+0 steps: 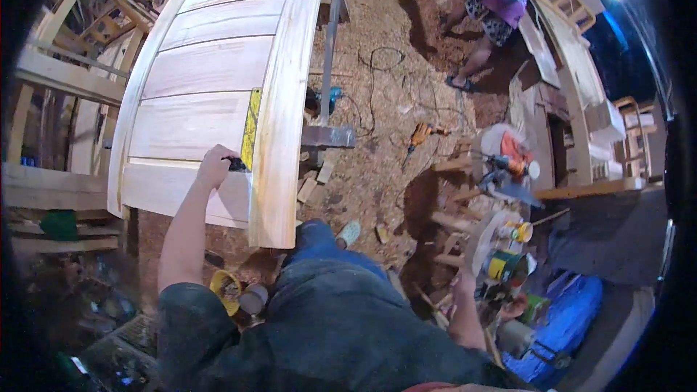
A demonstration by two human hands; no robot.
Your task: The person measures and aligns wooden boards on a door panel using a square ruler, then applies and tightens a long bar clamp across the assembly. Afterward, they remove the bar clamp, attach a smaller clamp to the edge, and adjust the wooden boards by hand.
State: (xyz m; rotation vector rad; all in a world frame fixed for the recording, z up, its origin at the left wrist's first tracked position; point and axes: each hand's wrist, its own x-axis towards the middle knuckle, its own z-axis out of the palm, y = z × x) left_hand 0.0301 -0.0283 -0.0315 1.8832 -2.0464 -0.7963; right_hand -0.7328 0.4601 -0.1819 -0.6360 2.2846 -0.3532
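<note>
My left hand is closed round the dark handle of a square with a yellow blade. The blade lies lengthwise along the joint between the panels and the right side rail of a pale wooden door. My right hand is low on the right, beside a stool with cans on it; its fingers are too small and unclear to tell whether they hold anything.
An orange drill and a cable lie on the shaving-covered floor. Power tools rest on a round stool at the right. A person stands at the upper right. A yellow basket is below the door.
</note>
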